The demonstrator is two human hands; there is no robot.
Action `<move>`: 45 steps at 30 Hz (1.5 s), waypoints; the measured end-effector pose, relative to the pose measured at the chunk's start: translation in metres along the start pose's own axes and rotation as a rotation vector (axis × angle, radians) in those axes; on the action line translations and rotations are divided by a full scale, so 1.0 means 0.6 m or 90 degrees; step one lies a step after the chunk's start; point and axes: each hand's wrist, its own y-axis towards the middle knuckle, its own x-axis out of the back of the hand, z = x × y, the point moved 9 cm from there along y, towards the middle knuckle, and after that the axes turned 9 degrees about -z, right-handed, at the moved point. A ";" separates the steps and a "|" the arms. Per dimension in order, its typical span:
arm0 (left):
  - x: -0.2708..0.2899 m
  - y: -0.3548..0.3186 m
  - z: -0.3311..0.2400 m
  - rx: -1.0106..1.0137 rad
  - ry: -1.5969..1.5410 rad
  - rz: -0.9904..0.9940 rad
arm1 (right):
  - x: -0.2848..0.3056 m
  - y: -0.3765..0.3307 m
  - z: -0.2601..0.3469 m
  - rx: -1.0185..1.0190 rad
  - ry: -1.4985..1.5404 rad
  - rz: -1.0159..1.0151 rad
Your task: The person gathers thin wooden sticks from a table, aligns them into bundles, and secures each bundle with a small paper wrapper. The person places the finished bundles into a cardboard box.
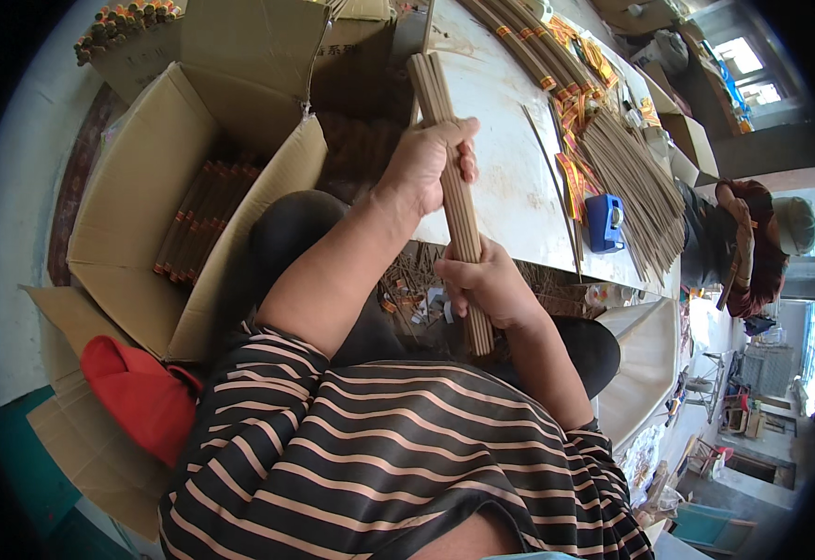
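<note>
A bundle of long brown incense sticks [461, 210] slants upright in front of my body, over the table's near edge. My left hand [423, 163] is wrapped round its upper part. Lower down, my right hand [493, 285] grips the same bundle, thumb across the front. The sticks' ends show above the left hand and below the right. To the right, many loose incense sticks [632, 187] lie fanned on the white table [505, 177]. A blue tape dispenser [604, 224] stands beside them, near red and yellow paper labels [573, 182].
An open cardboard box [123, 215] on my left holds several labelled bundles [204, 219]. Red cloth [137, 392] hangs over its flap. Finished-looking bundles [524, 47] lie at the table's far end. Another person [753, 243] is at the right beyond the table. Scraps litter the space below.
</note>
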 end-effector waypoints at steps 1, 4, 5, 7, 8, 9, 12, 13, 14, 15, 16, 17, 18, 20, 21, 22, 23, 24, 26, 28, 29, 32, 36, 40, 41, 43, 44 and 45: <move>0.013 0.005 -0.012 -0.050 0.061 -0.064 | 0.016 0.007 0.001 0.032 -0.134 -0.091; 0.015 0.015 -0.018 -0.050 0.023 -0.048 | 0.018 0.005 0.005 0.074 -0.204 -0.111; 0.011 0.014 -0.017 -0.025 -0.011 -0.025 | 0.008 0.000 0.005 0.037 -0.124 -0.061; -0.012 0.008 -0.018 0.031 -0.081 0.072 | -0.015 -0.014 0.004 -0.047 0.099 0.073; -0.017 0.006 -0.018 0.038 -0.089 0.085 | -0.021 -0.020 0.001 -0.074 0.173 0.106; -0.020 0.005 -0.017 0.044 -0.097 0.097 | -0.028 -0.026 0.001 -0.101 0.247 0.140; 0.014 0.009 -0.025 -0.076 0.034 -0.086 | 0.017 0.001 0.000 0.046 -0.182 -0.106; 0.027 0.006 -0.031 -0.119 0.087 -0.155 | 0.032 0.006 0.004 0.102 -0.332 -0.197; 0.033 0.006 -0.031 -0.120 0.092 -0.174 | 0.038 0.007 0.016 0.163 -0.493 -0.251; 0.030 0.009 -0.026 -0.103 0.068 -0.145 | 0.036 0.007 0.011 0.148 -0.444 -0.224; 0.030 0.010 -0.025 -0.090 0.042 -0.119 | 0.030 0.006 0.011 0.137 -0.397 -0.194; 0.028 0.012 -0.025 -0.077 0.017 -0.093 | 0.024 0.005 0.012 0.125 -0.349 -0.163; 0.020 0.015 -0.024 -0.044 -0.043 -0.034 | 0.011 0.003 0.004 0.055 -0.176 -0.068; -0.004 0.017 -0.024 0.028 -0.164 0.091 | -0.021 -0.019 0.006 -0.086 0.171 0.113; 0.005 0.017 -0.026 0.011 -0.135 0.053 | -0.019 -0.020 0.008 -0.081 0.141 0.085; 0.011 0.019 -0.025 -0.004 -0.105 0.017 | -0.018 -0.019 0.008 -0.075 0.113 0.055; 0.016 0.018 -0.024 -0.019 -0.074 -0.020 | -0.016 -0.017 0.008 -0.069 0.086 0.025; 0.022 0.016 -0.022 -0.038 -0.012 -0.069 | 0.006 -0.001 0.000 0.032 -0.117 -0.069; 0.035 0.006 -0.029 -0.080 0.113 -0.171 | 0.026 0.006 0.008 0.082 -0.366 -0.169; 0.025 0.010 -0.032 -0.065 0.020 -0.083 | 0.026 0.002 0.024 0.093 -0.433 -0.186; 0.018 0.010 -0.037 -0.057 -0.027 -0.037 | 0.013 -0.006 0.028 0.057 -0.268 -0.110; -0.002 0.018 -0.044 0.018 -0.211 0.097 | -0.019 -0.027 0.030 -0.071 0.178 0.116; 0.026 0.008 -0.039 -0.104 0.025 -0.084 | 0.007 -0.005 0.014 0.036 -0.162 -0.052; 0.027 -0.001 -0.006 -0.012 0.026 -0.090 | 0.022 -0.007 0.026 0.085 -0.356 -0.160; 0.022 0.001 -0.011 -0.011 -0.013 -0.055 | 0.011 -0.009 0.024 0.043 -0.237 -0.097; 0.016 0.005 -0.014 0.007 -0.069 -0.008 | -0.005 -0.016 0.022 -0.041 0.003 0.025; 0.015 0.008 -0.012 0.023 -0.087 0.005 | -0.012 -0.019 0.021 -0.074 0.060 0.068; 0.013 0.010 -0.010 0.038 -0.105 0.018 | -0.015 -0.021 0.022 -0.083 0.097 0.074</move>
